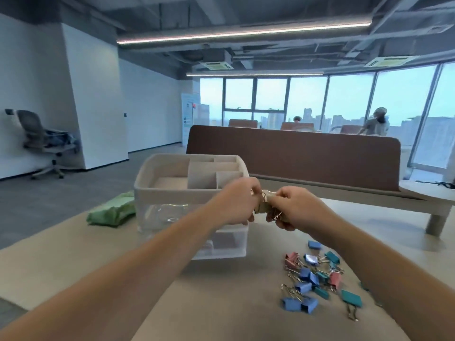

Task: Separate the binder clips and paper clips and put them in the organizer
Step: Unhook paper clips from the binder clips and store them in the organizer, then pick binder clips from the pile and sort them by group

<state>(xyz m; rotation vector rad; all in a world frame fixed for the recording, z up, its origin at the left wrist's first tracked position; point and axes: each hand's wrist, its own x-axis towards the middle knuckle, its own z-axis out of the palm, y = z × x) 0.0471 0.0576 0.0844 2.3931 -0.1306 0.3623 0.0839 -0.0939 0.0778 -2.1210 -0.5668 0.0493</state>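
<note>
- Beige binder clip with gold wire loops: being pinched from both sides by the left hand and the right hand, which are being held close together in the air, just in front of the organizer.
- Blue, teal and pink binder clips: being kept as a loose pile on the table, near right.
- Green cloth: being kept left of the organizer.

I see left hand and right hand pinching beige clip beside organizer; clip pile on table.
</note>
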